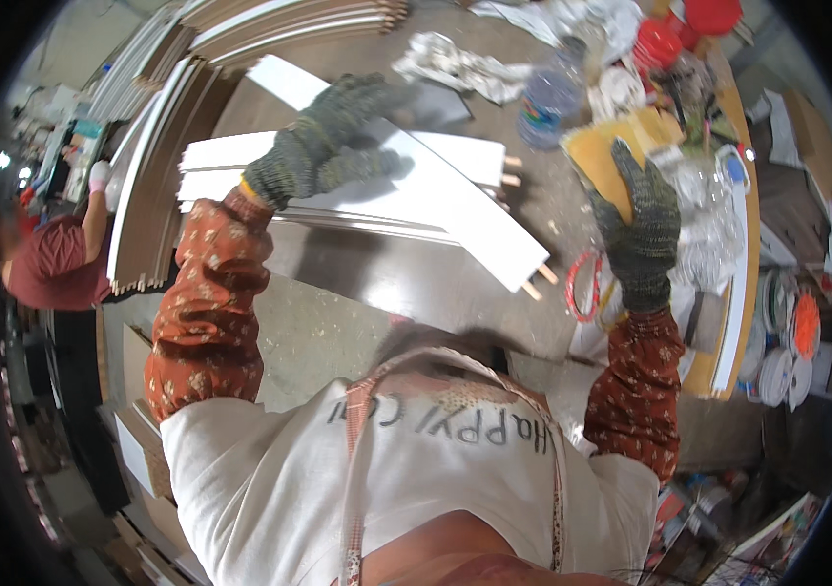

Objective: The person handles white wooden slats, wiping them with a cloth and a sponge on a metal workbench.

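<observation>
My left hand (323,146), in a dark grey-green knit glove, lies across a long white board (445,195) set diagonally on other white boards (226,156). Its fingers are stretched out, and their tips are smeared by motion. Wooden pegs (541,283) stick out of the diagonal board's near right end. At the right, my right hand (639,230), gloved alike, has its fingers and thumb closed on a yellow pad (600,168); whether it is sponge or cloth I cannot tell. A red ring-shaped band (586,285) lies beside that wrist.
Stacks of boards stand at the far left (167,166) and back (289,24). A clear plastic bottle (551,93), a white rag (460,66) and red-lidded containers (657,45) are at the far right. Clear plastic wrap (709,230) lies beyond my right hand. Another person (60,259) is at the left.
</observation>
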### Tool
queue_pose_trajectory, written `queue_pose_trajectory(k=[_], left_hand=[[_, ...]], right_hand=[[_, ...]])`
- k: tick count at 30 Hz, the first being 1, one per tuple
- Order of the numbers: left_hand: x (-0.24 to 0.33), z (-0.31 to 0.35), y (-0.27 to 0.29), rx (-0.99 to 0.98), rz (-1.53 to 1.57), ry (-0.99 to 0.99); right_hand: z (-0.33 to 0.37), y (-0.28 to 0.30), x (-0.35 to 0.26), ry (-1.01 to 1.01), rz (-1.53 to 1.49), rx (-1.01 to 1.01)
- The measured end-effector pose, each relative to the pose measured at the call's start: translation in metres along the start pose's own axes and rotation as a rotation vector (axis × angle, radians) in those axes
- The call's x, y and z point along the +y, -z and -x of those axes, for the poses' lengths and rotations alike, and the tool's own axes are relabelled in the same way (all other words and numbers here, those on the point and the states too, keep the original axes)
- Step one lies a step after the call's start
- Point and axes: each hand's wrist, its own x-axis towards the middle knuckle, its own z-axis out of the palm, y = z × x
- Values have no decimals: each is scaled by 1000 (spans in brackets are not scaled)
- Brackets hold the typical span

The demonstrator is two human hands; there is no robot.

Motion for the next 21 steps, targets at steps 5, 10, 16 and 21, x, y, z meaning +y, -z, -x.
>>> queue_pose_trajectory(k=[5, 10, 16, 21], left_hand=[[9, 5, 17, 5, -236, -189], [21, 12, 15, -35, -415, -174], [16, 42, 35, 84, -587, 97], [-34, 110, 57, 223, -635, 468]], right_hand=[[-9, 27, -18, -48, 196, -230], [-38, 93, -98, 167, -121, -243], [-80, 80, -149, 353, 66, -352], [-151, 36, -145, 295, -6, -87]])
